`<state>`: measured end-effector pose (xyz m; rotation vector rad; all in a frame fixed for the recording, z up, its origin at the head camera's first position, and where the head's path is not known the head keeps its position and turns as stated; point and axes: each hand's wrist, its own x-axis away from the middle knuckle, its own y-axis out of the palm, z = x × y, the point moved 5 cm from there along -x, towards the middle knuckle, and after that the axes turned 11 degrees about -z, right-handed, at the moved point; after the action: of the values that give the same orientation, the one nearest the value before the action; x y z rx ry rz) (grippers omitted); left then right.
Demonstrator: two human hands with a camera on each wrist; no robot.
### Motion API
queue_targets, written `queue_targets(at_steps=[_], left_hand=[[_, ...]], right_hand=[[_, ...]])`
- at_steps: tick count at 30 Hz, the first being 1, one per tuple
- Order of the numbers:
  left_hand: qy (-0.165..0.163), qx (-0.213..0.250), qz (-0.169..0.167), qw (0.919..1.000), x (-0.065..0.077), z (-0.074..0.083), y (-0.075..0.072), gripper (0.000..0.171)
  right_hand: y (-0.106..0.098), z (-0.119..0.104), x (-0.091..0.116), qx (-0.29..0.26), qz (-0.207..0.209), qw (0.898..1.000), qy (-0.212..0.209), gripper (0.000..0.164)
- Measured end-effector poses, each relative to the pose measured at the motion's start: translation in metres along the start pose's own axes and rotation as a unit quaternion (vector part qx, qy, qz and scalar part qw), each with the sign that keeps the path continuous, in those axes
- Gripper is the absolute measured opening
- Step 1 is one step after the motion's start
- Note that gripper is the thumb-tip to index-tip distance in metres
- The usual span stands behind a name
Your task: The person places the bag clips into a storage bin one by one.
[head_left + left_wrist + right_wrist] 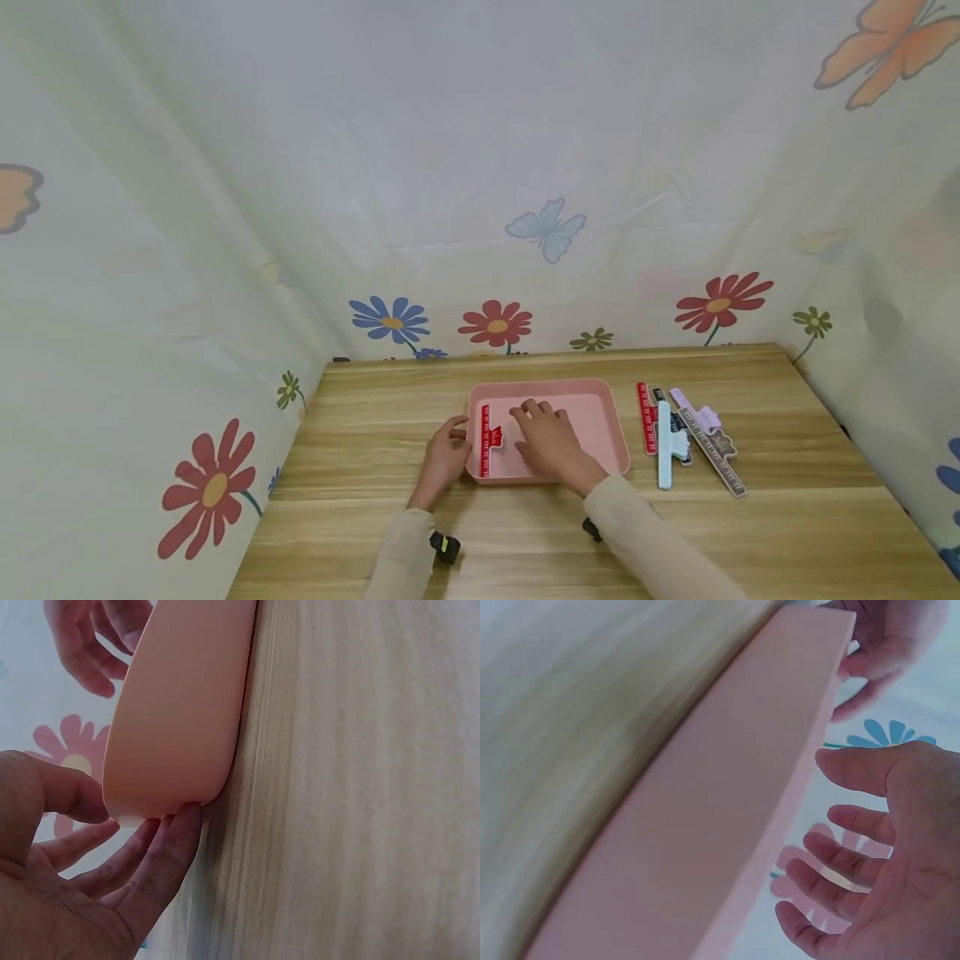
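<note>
A shallow pink tray (551,389) sits on the wooden table in the head view. Inside it, along the left wall, lies a red ruler clip (485,442) with a small red clamp on its right side. My left hand (446,454) holds the tray's left end, thumb at the rim and fingertips against the outer wall (169,735). Over the middle of the tray hovers my right hand (551,437), its fingers spread and loosely bent, with nothing between them. The right wrist view shows this hand (885,862) apart from the tray's front wall (682,802).
Right of the tray lies a loose group of ruler clips: another red one (646,417), a light blue one (664,450), a dark one partly covered, a lilac one (686,410) and a grey-brown one (708,450). A flowered cloth wall (555,275) rises behind the table (390,400).
</note>
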<state>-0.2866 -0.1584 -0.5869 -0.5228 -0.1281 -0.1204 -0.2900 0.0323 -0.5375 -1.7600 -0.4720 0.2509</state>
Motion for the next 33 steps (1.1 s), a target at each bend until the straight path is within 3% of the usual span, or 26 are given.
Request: queue_targets(at_steps=[33], left_hand=[[-0.006,0.010,0.000,0.9999,-0.002,-0.001,0.001,0.048]], right_hand=[[-0.053,0.060,0.065,0.063,0.058,0.996,0.004,0.058]])
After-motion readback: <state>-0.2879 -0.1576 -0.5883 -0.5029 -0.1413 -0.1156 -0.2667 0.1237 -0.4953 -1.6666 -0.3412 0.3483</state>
